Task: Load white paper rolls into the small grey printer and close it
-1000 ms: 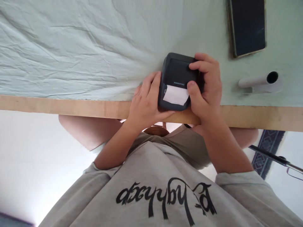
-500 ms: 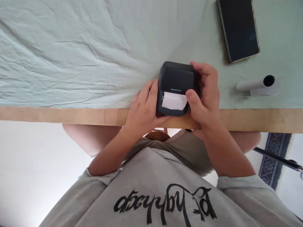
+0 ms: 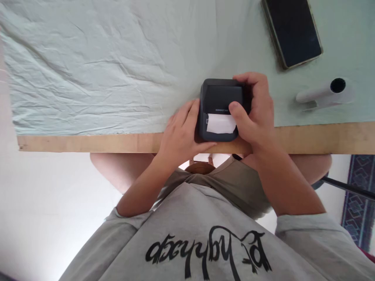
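Head view: the small black printer [image 3: 221, 97] sits at the desk's [image 3: 88, 142] near edge, clasped between both grips. The right grip [image 3: 254, 111] wraps its right side, fingers curled over the far corner, thumb pressed on the lid just above the white paper strip [image 3: 221, 123]. The left grip [image 3: 181, 130] is half-curled against its left side, thumb under the front. Best, I judge, to brace firmly with the left so the thumb's push cannot slide the printer off.

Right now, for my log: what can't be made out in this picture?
Head view: lettering on the printer, too small to read.
Head view: printer's right side, covered by the right hand; left side, by the left hand.
Head view: phone, cut off by the top edge.
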`<state>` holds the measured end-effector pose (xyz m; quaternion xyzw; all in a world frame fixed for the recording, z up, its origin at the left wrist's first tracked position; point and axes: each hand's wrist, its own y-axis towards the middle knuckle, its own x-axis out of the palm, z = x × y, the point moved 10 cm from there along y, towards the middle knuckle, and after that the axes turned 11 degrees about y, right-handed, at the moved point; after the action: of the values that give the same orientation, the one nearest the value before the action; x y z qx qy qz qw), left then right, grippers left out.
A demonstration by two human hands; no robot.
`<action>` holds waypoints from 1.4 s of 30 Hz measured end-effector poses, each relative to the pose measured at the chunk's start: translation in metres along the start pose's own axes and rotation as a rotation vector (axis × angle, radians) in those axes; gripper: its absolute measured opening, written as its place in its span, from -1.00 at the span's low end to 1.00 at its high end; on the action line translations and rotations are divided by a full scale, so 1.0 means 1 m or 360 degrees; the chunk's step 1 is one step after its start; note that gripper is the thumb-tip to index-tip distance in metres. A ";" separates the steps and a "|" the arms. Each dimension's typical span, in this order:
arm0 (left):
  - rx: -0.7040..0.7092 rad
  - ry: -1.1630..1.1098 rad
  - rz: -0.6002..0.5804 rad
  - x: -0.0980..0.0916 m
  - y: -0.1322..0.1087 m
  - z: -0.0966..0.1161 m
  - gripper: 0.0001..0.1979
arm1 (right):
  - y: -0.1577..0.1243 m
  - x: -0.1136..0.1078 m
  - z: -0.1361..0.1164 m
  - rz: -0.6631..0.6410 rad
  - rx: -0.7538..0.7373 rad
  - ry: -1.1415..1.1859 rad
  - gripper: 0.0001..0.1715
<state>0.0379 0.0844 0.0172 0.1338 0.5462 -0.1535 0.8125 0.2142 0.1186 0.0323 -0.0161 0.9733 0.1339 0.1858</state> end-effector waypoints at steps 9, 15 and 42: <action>-0.0003 0.0046 0.0025 0.007 0.000 -0.008 0.22 | -0.002 0.002 -0.001 -0.0018 0.0093 -0.0076 -0.54; 0.0079 -0.0040 0.0129 -0.002 0.003 -0.005 0.10 | -0.003 0.003 0.000 -0.0094 0.0022 0.0084 -0.38; -0.0085 -0.0097 -0.0005 0.000 0.004 -0.006 -0.20 | 0.018 -0.030 -0.010 0.0282 0.0244 0.0023 -0.70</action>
<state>0.0341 0.0905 0.0154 0.1065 0.5253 -0.1442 0.8318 0.2375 0.1325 0.0567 0.0834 0.9796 0.0749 0.1670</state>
